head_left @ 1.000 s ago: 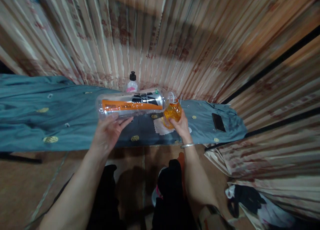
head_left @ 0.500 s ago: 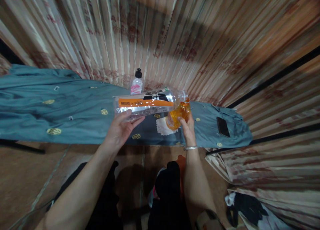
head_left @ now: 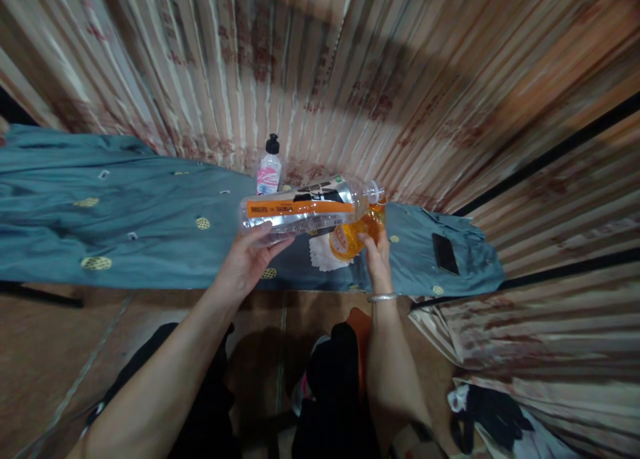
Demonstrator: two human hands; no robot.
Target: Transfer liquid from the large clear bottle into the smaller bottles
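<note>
My left hand (head_left: pixel 250 259) is closed round the lower end of a large clear plastic bottle (head_left: pixel 305 206) with an orange and silver label. That bottle lies nearly level, its neck pointing right. A smaller bottle of orange liquid (head_left: pixel 357 236) is gripped by my right hand (head_left: pixel 377 249), tilted with its mouth up to the right. The two bottle mouths are close together; I cannot tell whether they touch. Beneath the orange bottle a white scallop-edged cloth (head_left: pixel 323 254) lies on the board. Behind the clear bottle stands a pump bottle (head_left: pixel 270 166) with a black top and pink label.
A long narrow board with a blue-green cover (head_left: pixel 165 226) runs across in front of me. A dark phone (head_left: pixel 445 254) lies near its right end. Striped curtains (head_left: pixel 310 79) hang behind, and black bars (head_left: pixel 560 156) cross at the right. Cloth items (head_left: pixel 500 419) lie at lower right.
The clear bottle has shifted slightly right with my left hand, its neck now overlapping the orange bottle's top more. My right hand has barely moved.
</note>
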